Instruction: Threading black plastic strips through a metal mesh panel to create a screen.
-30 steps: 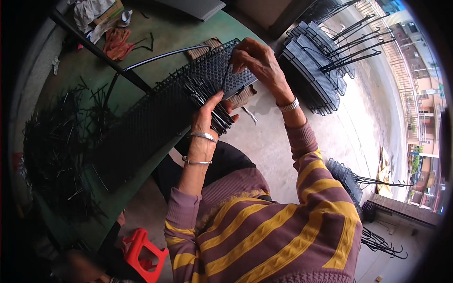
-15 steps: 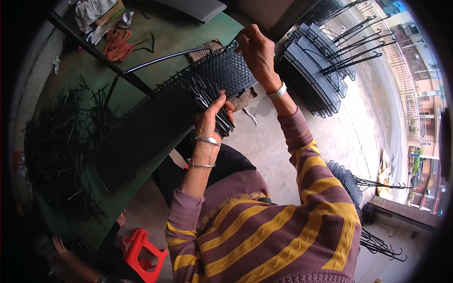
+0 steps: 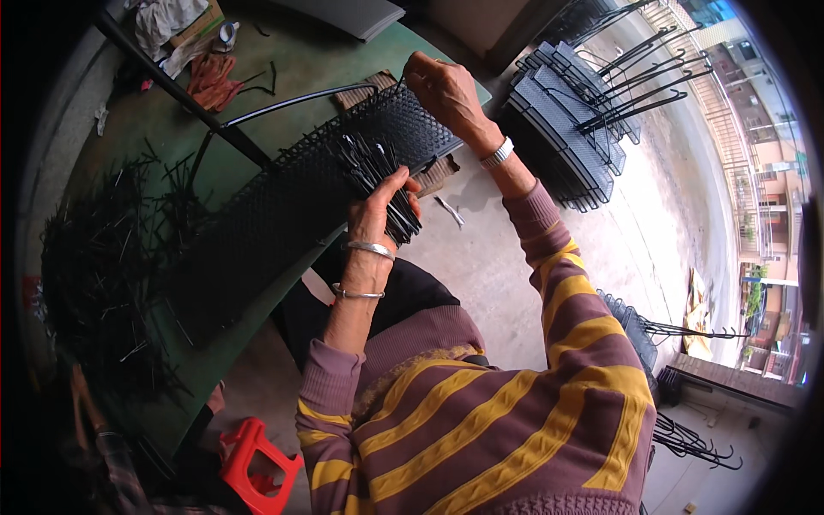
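Observation:
My left hand (image 3: 378,210) is wrapped round a bundle of thin black strips (image 3: 365,163), thumb on top, over the middle of a long black mesh panel (image 3: 257,232). The panel lies slantwise on the green table and has a raised wire edge. At the panel's far right end my right hand (image 3: 446,90) is bent with its fingers pinched together at the edge. Whatever sits between those fingertips is too small and hidden to make out. A bent black metal rod (image 3: 300,105) runs from the panel's far edge to a thick black bar (image 3: 184,94).
A big tangled heap of black strips (image 3: 103,275) covers the left of the green table (image 3: 335,64). Stacked mesh racks with hooks (image 3: 566,120) stand on the floor at right. Lower left are a red stool (image 3: 257,468) and another person's hand (image 3: 84,399).
My right hand has shifted left along the panel's far edge and dipped slightly. My left hand keeps the bundle, nearly in place. The other person's hand at lower left has moved up toward the heap.

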The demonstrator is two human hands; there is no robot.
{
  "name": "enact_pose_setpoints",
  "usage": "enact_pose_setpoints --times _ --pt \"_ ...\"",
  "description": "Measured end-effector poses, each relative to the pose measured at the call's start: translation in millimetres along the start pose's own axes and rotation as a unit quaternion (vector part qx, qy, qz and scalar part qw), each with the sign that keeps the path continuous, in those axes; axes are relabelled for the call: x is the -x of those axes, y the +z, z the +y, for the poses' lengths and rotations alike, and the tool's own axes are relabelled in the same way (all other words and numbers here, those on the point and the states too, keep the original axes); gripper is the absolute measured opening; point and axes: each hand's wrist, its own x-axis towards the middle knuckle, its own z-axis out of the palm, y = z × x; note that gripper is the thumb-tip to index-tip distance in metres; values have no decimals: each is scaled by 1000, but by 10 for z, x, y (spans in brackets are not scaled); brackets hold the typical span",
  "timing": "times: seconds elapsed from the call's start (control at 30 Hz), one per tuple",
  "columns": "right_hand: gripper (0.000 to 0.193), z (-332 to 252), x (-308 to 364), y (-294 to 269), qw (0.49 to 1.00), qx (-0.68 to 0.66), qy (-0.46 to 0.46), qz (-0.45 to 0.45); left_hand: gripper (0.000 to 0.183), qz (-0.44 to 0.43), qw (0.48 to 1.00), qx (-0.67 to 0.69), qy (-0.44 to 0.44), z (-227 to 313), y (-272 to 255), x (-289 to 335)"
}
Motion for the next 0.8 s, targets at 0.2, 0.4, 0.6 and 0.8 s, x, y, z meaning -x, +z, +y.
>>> enact_pose_setpoints --times 0.2,0.4,0.6,0.8 --pt "3 69 -143 76 1000 28 3 9 16 -7 1000 17 3 -39 12 9" --pt "8 -41 84 17 996 67 41 -40 19 39 996 75 -42 70 92 142" --pt "40 -424 193 -266 976 -117 166 -84 16 22 1000 18 -10 55 -3 101" --pt "18 -771 321 -419 905 -314 165 -236 14 41 998 20 35 -11 49 82"
